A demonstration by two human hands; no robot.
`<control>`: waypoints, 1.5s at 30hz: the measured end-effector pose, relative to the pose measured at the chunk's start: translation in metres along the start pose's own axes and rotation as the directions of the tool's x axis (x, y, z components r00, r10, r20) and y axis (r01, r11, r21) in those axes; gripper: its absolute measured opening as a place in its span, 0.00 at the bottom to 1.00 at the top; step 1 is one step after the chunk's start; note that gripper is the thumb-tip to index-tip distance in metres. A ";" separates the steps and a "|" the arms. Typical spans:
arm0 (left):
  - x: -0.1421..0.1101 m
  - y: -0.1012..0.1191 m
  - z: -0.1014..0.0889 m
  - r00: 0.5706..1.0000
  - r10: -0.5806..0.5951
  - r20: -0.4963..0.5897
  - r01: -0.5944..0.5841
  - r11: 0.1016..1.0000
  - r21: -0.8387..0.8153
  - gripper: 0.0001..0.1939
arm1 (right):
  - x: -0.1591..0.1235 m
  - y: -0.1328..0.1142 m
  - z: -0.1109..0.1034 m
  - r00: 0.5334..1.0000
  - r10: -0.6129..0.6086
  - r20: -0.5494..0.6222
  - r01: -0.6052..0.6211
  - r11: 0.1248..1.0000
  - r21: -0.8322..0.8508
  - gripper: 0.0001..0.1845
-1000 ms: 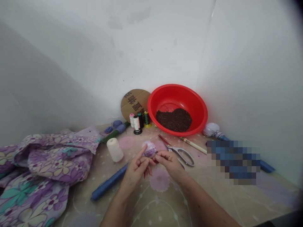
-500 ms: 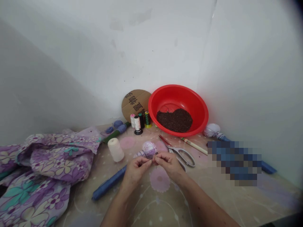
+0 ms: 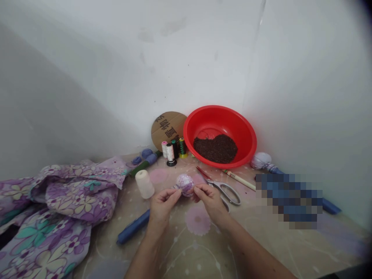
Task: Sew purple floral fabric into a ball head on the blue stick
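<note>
White wall above; lower centre, left hand and right hand pinch, contents unclear, by a ball, likely soft, best cupped.

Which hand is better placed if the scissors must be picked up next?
Probably the right hand: it is beside the scissors, nearest their handles. The left hand is farther away, with the right hand between. Both hands look pinched; anything held is too small to tell.
</note>
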State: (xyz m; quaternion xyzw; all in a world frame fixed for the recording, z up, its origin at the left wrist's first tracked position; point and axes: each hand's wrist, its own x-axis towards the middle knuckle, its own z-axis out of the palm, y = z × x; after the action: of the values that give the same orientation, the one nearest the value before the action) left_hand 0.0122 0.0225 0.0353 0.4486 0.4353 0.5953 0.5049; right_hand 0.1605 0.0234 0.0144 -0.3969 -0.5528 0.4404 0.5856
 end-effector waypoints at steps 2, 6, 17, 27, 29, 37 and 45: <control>0.000 0.006 0.003 1.000 0.003 -0.008 -0.003 1.000 -0.008 0.08 | 0.000 -0.002 0.004 1.000 0.020 -0.018 -0.020 0.999 0.025 0.14; 0.003 0.031 0.014 0.993 0.100 -0.062 -0.098 0.995 0.031 0.07 | 0.002 -0.014 0.010 0.996 0.051 -0.078 -0.045 0.996 0.083 0.15; 0.037 0.048 0.025 0.949 0.300 -0.091 -0.307 0.949 -0.068 0.06 | 0.033 -0.049 0.018 0.973 0.108 -0.202 -0.074 0.983 0.171 0.15; 0.045 0.058 0.044 0.971 0.230 -0.066 -0.239 0.941 -0.239 0.06 | 0.069 -0.061 0.035 0.958 -0.153 -0.244 0.162 0.987 0.014 0.14; 0.044 0.057 0.043 0.973 0.224 -0.059 -0.232 0.942 -0.241 0.06 | 0.069 -0.063 0.038 0.952 -0.212 -0.223 0.208 0.977 -0.038 0.14; 0.041 0.047 0.034 0.976 0.204 -0.070 -0.215 0.944 -0.248 0.07 | 0.069 -0.051 0.039 0.957 -0.250 -0.144 0.245 0.968 -0.054 0.13; 0.038 0.040 0.027 0.983 0.141 -0.119 -0.162 0.969 -0.185 0.09 | 0.062 -0.026 0.037 0.982 -0.186 -0.022 0.184 0.980 -0.074 0.13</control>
State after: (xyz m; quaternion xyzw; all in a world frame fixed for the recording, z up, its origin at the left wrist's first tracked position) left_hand 0.0272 0.0572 0.0834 0.3974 0.3654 0.6944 0.4758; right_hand 0.1254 0.0742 0.0604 -0.3709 -0.5940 0.3584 0.6174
